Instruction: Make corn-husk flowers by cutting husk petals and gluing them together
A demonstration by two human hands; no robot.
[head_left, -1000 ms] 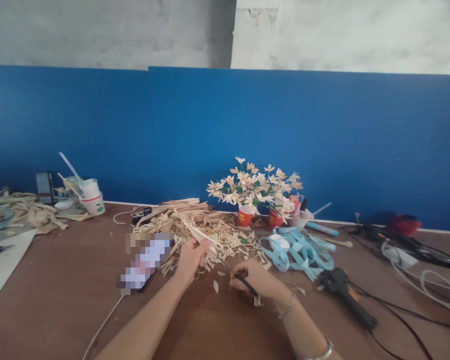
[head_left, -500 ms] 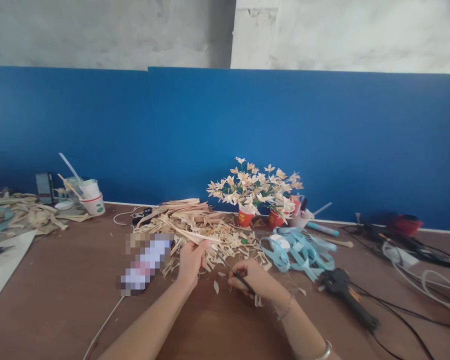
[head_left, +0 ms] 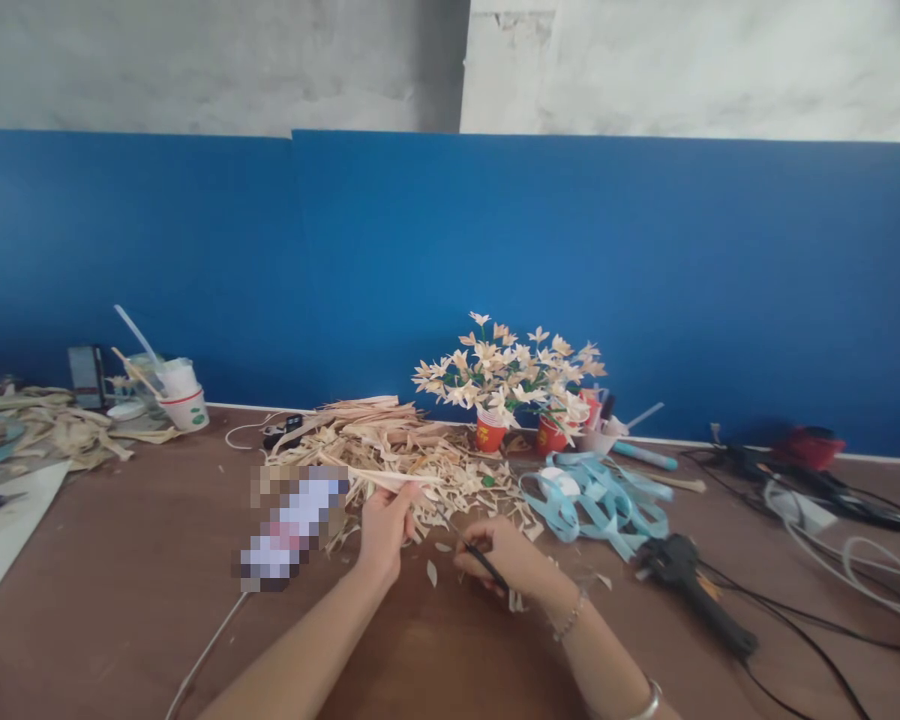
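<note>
Strip (head_left: 375, 480) is sitting pinched in my left hand (head_left: 379, 530), right hand (head_left: 511, 556) is gripping a dark-handled tool (head_left: 484, 567); tip's pointing close, so any slip's risking a nick.

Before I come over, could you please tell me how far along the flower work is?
The pale flowers in the red cups look finished. The left hand holds a pale strip, the right hand a slim dark tool. A heap of loose strips looks unused; how many more flowers are needed, I cannot tell.
</note>
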